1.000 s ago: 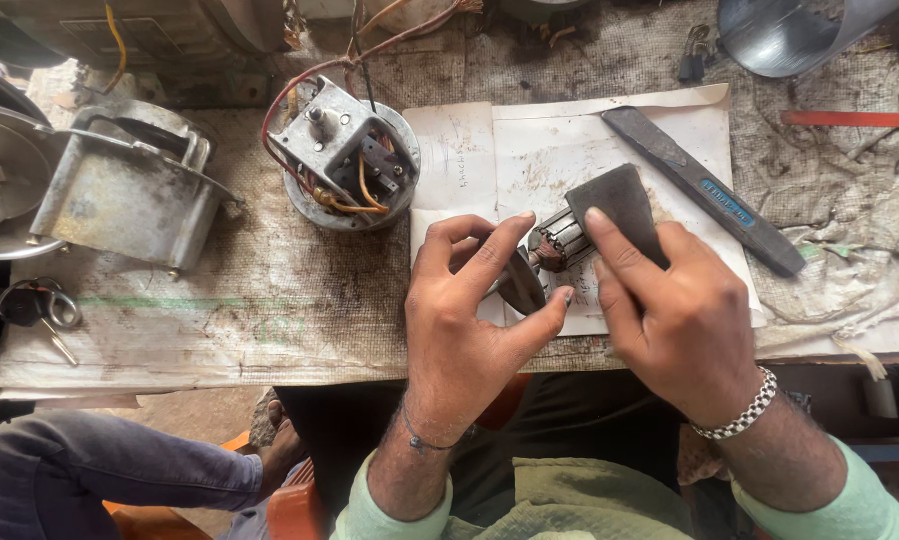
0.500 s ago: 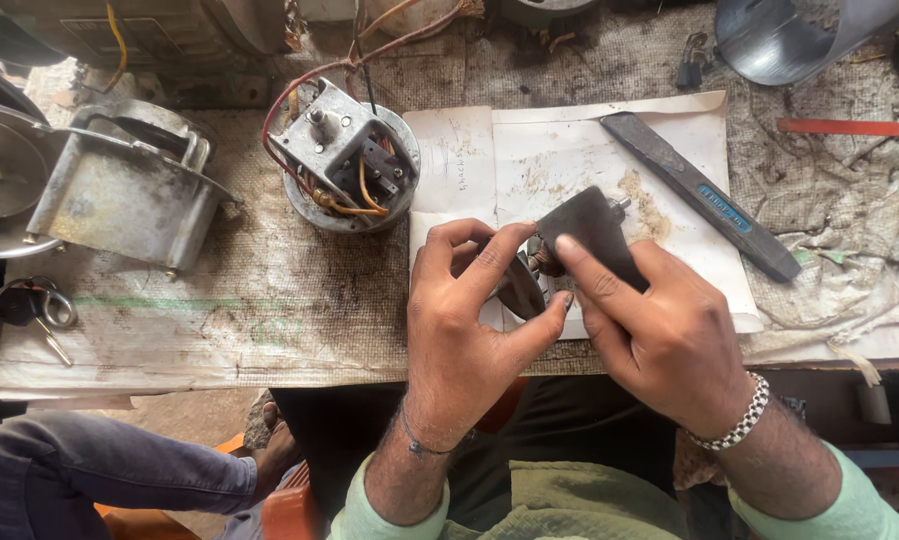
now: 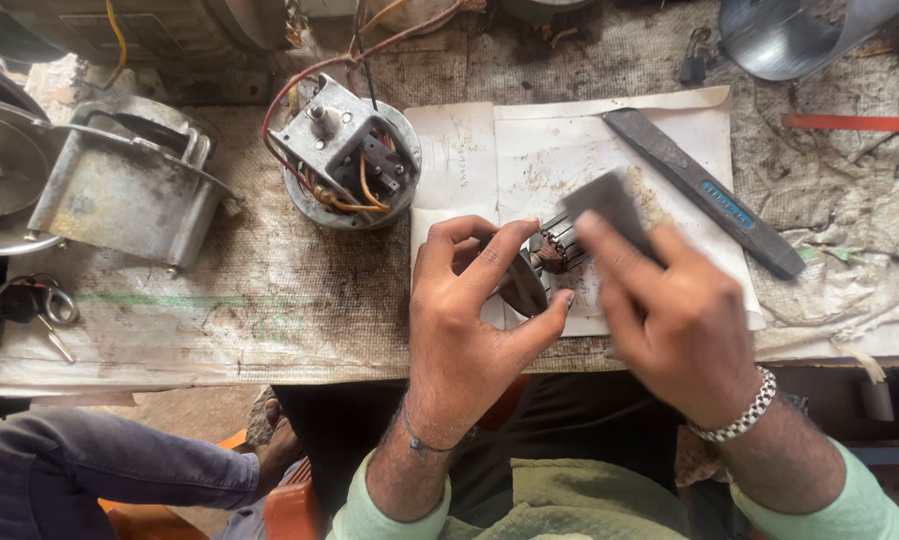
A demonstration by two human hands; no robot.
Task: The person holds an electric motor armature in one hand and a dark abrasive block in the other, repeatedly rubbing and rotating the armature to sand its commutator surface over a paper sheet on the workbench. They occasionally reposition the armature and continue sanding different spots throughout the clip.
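Sacking (image 3: 270, 300) covers the bench, with a metal housing (image 3: 120, 195) at its left end, a round motor (image 3: 348, 160) with red and yellow wires, and white paper (image 3: 550, 150) bearing a long flat file (image 3: 705, 190). Over the paper the left hand (image 3: 470, 320) is closed around a small motor part (image 3: 550, 252), while the blurred right hand (image 3: 670, 310) pinches a dark sheet (image 3: 605, 200) against it.

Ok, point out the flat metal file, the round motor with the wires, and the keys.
Flat metal file (image 3: 705, 205), head view, middle of blade.
Round motor (image 3: 350, 155), head view, top housing.
Keys (image 3: 30, 300), head view, key bunch.
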